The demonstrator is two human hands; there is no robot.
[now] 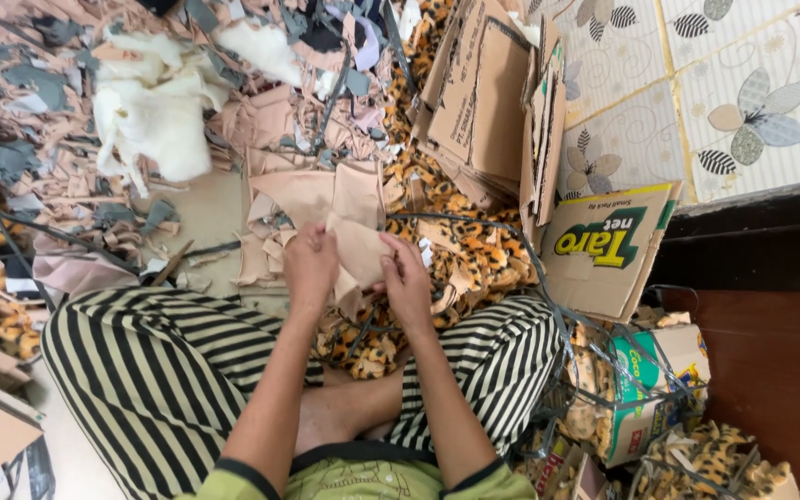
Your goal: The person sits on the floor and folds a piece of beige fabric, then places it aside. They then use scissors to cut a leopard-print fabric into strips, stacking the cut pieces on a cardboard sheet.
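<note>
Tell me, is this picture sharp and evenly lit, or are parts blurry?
Head view: soft, even light, no glare; both hands, left hand and right hand, and the tan fabric piece look fairly sharp; the white fleece looks smeared; edges bend slightly from the wide lens.

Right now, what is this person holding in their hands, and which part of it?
Both hands grip one beige fabric piece: the left hand pinches its left edge, the right hand its lower right edge.

Single view: head-worn camera, looking steeply down from just above the seated person's own lap. Close range. The left hand [310, 264] and right hand [407, 282] sit near frame centre; floor clutter fills everything beyond them.
</note>
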